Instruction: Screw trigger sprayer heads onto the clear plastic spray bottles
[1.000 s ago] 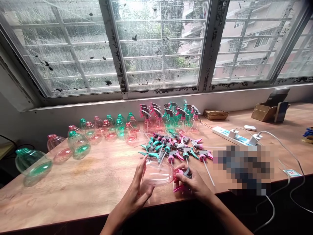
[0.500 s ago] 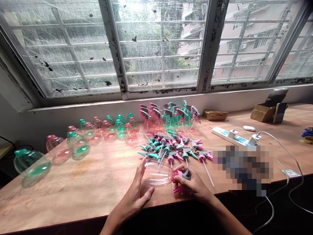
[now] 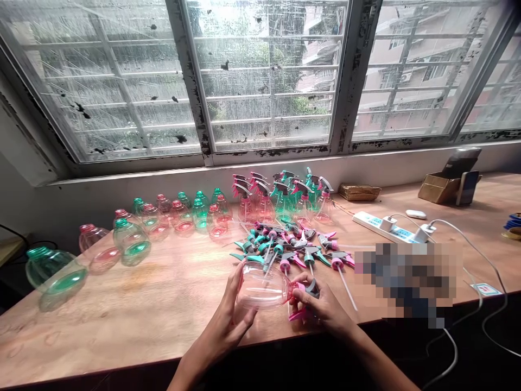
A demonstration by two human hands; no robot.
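A clear pink spray bottle lies sideways above the front of the table, its neck pointing right. My left hand is closed around the bottle's rounded base, with the thumb along its near side. At the neck, my right hand grips a pink and grey trigger sprayer. The sprayer's pink collar meets the bottle mouth; whether the thread is tight cannot be seen. Just beyond the bottle spreads a pile of loose trigger sprayers, pink-grey and green-grey, some with dip tubes sticking out.
Open-necked green bottles and pink bottles stand to the left. Several bottles with sprayers fitted line the windowsill. A white power strip with cables, a cardboard box and a blurred patch are on the right.
My left thumb has come up against the bottle, and the bottle has turned slightly. My right hand keeps its grip on the sprayer at the neck.
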